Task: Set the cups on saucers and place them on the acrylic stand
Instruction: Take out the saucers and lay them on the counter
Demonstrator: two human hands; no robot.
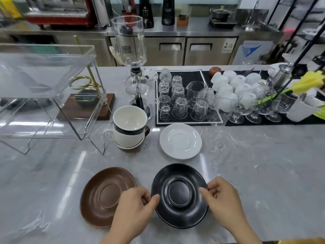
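The acrylic stand [47, 92] waits at far left, the stacked cups [129, 128] beside it. Your left hand [135, 206] and right hand [223, 199] pinch the black saucer [179, 196] at both rims, probably to position it flat beside the brown saucer [105, 196].

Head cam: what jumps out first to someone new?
Both hands, left hand and right hand, hold the black saucer by its rim at near centre, with a brown saucer just left of it. Behind sit a white saucer and stacked cups. The acrylic stand fills the left.
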